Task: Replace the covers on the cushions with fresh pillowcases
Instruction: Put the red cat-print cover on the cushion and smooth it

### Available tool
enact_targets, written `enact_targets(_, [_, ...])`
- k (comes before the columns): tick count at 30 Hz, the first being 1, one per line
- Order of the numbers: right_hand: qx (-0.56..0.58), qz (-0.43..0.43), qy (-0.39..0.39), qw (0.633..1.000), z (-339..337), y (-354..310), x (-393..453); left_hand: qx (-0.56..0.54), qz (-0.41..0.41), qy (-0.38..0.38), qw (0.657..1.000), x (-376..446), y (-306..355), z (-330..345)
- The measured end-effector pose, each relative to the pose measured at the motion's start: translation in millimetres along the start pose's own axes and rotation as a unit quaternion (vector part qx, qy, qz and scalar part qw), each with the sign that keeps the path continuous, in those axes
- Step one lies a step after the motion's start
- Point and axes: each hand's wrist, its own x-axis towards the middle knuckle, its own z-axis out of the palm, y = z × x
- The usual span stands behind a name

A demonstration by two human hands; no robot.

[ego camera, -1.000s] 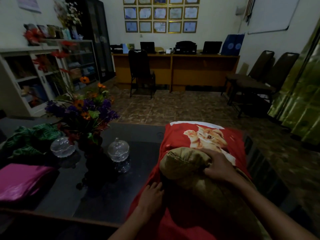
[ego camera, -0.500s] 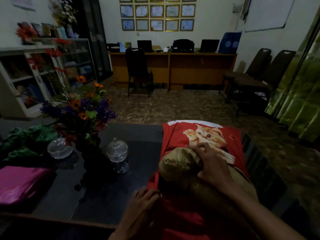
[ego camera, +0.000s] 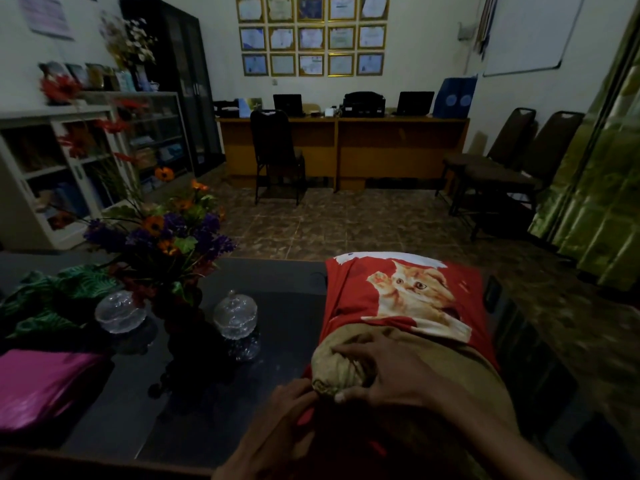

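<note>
Cushion partly sleeved in the red pillowcase, lower centre of frame.

The tan cushion (ego camera: 349, 368) corner is gripped by the right hand (ego camera: 388, 372); the red cat pillowcase (ego camera: 408, 292) edge is pinched by the left hand (ego camera: 287, 414). Much of the cushion appears uncovered; a pink folded cloth (ego camera: 38, 386) lies lower left.

office; long wooden desk (ego camera: 346, 147) at back wall with two laptops (ego camera: 287, 103) and a printer (ego camera: 364, 103); framed certificates (ego camera: 311, 36) above; whiteboard (ego camera: 526, 32); glass-front cabinets (ego camera: 152, 133); visitor chairs (ego camera: 512, 150)
</note>
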Motion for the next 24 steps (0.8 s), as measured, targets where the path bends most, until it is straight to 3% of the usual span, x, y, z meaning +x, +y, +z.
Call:
enact_targets(4, [-0.098, 0.022, 0.094, 0.99, 27, -2, 12, -0.001, 0.034, 0.024, 0.999, -2, 6, -5])
enact_targets(8, [-0.157, 0.02, 0.112, 0.981, 24, 2, 24, -0.031, 0.002, 0.029, 0.999, -1, 1, -2])
enact_targets(10, [-0.188, -0.001, 0.097, 0.977, 23, -2, 28, -0.043, -0.023, 0.015, 0.999, 6, -2, -3])
enact_targets(14, [-0.193, -0.029, -0.013, 0.981, 25, -12, 29, -0.054, -0.002, -0.011, 0.999, 28, -4, -16])
enact_targets(18, [-0.149, -0.028, -0.089, 0.984, 27, -13, 22, 0.021, 0.0, -0.065, 0.998, 35, -4, -23])
enact_targets(21, [-0.008, -0.052, -0.122, 0.991, 17, -3, 7, 0.068, 0.025, -0.074, 0.995, 22, 0, -17])
enact_targets(24, [0.133, -0.019, -0.153, 0.979, 4, 15, -9, 0.044, 0.031, -0.059, 0.997, 3, 10, -7])
